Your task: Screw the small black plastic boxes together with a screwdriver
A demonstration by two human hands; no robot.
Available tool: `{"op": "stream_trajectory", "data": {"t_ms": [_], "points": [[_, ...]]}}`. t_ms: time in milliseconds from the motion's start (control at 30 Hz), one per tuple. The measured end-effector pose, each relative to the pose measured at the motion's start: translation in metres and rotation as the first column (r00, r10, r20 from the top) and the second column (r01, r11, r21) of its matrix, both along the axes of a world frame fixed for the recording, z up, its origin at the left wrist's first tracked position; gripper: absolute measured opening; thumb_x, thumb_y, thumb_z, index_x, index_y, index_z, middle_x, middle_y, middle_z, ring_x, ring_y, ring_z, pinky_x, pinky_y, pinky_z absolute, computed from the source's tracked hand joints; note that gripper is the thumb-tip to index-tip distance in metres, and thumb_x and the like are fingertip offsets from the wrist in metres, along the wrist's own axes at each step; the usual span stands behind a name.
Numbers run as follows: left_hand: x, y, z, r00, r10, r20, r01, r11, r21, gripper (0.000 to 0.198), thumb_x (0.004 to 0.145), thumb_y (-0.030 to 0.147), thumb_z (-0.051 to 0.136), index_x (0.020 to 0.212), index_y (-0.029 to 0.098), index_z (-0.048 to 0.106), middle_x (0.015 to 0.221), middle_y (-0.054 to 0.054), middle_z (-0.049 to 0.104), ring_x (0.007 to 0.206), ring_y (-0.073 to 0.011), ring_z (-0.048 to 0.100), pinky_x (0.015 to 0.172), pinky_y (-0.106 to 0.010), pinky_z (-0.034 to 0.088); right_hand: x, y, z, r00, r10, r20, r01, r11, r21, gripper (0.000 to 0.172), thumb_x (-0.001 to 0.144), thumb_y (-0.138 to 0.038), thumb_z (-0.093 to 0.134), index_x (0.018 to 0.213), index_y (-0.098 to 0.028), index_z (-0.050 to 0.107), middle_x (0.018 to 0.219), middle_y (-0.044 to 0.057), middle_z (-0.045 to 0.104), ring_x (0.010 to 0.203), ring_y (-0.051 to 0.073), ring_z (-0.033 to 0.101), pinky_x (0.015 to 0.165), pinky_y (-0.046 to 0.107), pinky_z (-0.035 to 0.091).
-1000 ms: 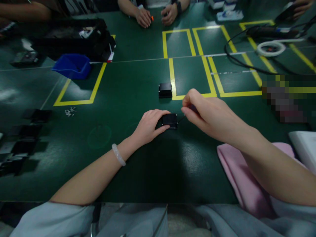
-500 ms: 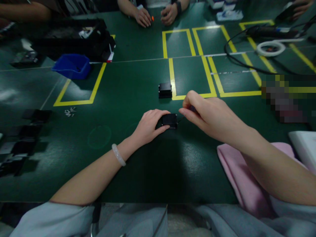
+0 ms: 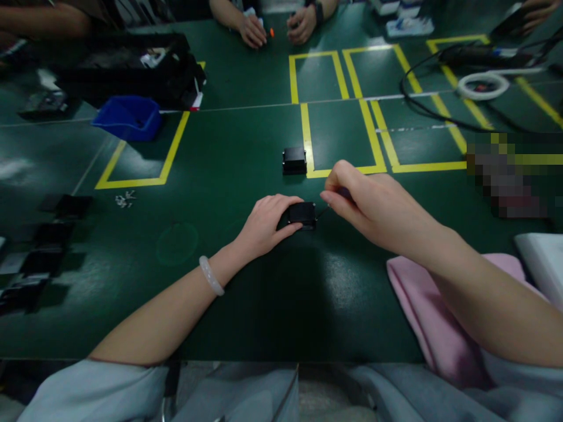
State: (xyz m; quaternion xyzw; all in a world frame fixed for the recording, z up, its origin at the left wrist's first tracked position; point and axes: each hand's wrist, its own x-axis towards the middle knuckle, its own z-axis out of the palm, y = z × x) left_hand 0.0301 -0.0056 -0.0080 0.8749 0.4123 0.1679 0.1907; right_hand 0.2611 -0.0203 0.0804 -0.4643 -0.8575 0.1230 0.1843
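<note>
My left hand (image 3: 268, 225) is closed around a small black box (image 3: 302, 213), thumb on its near side and fingers on its far side, steadying it on the green table. Small bright screw heads show at the box's corners. In my closed right hand (image 3: 363, 196) is a thin dark screwdriver (image 3: 323, 212), its handle mostly hidden by the fingers. The shaft points at the box's right side, where a small screw sits. Just beyond stands a second black box (image 3: 294, 160) of the same sort, touched by neither hand.
Loose screws (image 3: 125, 199) lie left of my hands, near a blue bin (image 3: 129, 118). Several black parts (image 3: 48, 237) line the left side. A pink cloth (image 3: 416, 293) lies under my right forearm. Across the table are another person's hands (image 3: 254, 31); cables (image 3: 409, 97) run at the right.
Almost nothing differs. My right hand has shifted very slightly at the screwdriver, while my left hand and both boxes stay put. The other person's hand across the table moved a little.
</note>
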Motion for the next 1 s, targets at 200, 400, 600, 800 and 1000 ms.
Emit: {"op": "stream_trajectory", "data": {"t_ms": [200, 400, 600, 800, 1000], "points": [[0.0006, -0.0001, 0.002, 1.0, -0.003, 0.002, 0.003, 1.0, -0.021, 0.036, 0.097, 0.036, 0.057, 0.129, 0.021, 0.051, 0.127, -0.008, 0.062, 0.114, -0.0261, 0.056, 0.098, -0.041, 0.041, 0.0009, -0.0002, 0.0005, 1.0, 0.003, -0.006, -0.003, 1.0, 0.01, 0.011, 0.095, -0.023, 0.045, 0.104, -0.018, 0.048, 0.074, -0.002, 0.058, 0.06, 0.011, 0.054, 0.055, 0.024, 0.033], [0.0002, -0.0002, 0.0016, 1.0, 0.003, 0.006, -0.003, 1.0, -0.022, 0.037, 0.097, 0.036, 0.057, 0.13, 0.02, 0.05, 0.124, -0.008, 0.063, 0.113, -0.0258, 0.056, 0.097, -0.04, 0.041, -0.0012, -0.0007, -0.0001, 1.0, -0.019, 0.023, 0.018, 1.0, 0.021, 0.013, 0.098, -0.031, 0.044, 0.1, -0.019, 0.05, 0.073, -0.001, 0.059, 0.059, 0.011, 0.053, 0.054, 0.024, 0.032], [0.0002, -0.0003, 0.0022, 1.0, 0.001, 0.002, -0.001, 0.999, -0.034, 0.035, 0.097, 0.036, 0.056, 0.129, 0.021, 0.051, 0.128, -0.008, 0.062, 0.116, -0.0262, 0.055, 0.098, -0.041, 0.04, 0.0003, -0.0014, -0.0022, 1.0, -0.02, 0.01, 0.02, 0.999, 0.046, 0.013, 0.095, -0.024, 0.044, 0.106, -0.019, 0.048, 0.078, 0.0, 0.061, 0.06, 0.011, 0.054, 0.054, 0.024, 0.033], [0.0003, 0.0, 0.0011, 1.0, 0.003, 0.001, -0.003, 1.0, -0.021, 0.039, 0.098, 0.04, 0.056, 0.131, 0.02, 0.049, 0.125, -0.009, 0.063, 0.113, -0.0263, 0.056, 0.098, -0.04, 0.041, -0.0014, -0.0006, 0.0017, 0.996, -0.038, 0.079, 0.037, 0.999, 0.019, 0.015, 0.097, -0.034, 0.046, 0.099, -0.019, 0.05, 0.073, -0.001, 0.06, 0.061, 0.013, 0.055, 0.055, 0.025, 0.031], [0.0007, -0.0005, 0.0017, 1.0, 0.004, -0.002, -0.004, 1.0, -0.022, 0.037, 0.098, 0.038, 0.057, 0.13, 0.02, 0.051, 0.128, -0.009, 0.062, 0.115, -0.0264, 0.055, 0.099, -0.041, 0.04, 0.0, -0.0017, 0.0002, 1.0, -0.013, 0.029, 0.012, 1.0, 0.014, 0.012, 0.096, -0.026, 0.043, 0.105, -0.019, 0.048, 0.074, -0.001, 0.059, 0.059, 0.011, 0.054, 0.054, 0.024, 0.032]]}}
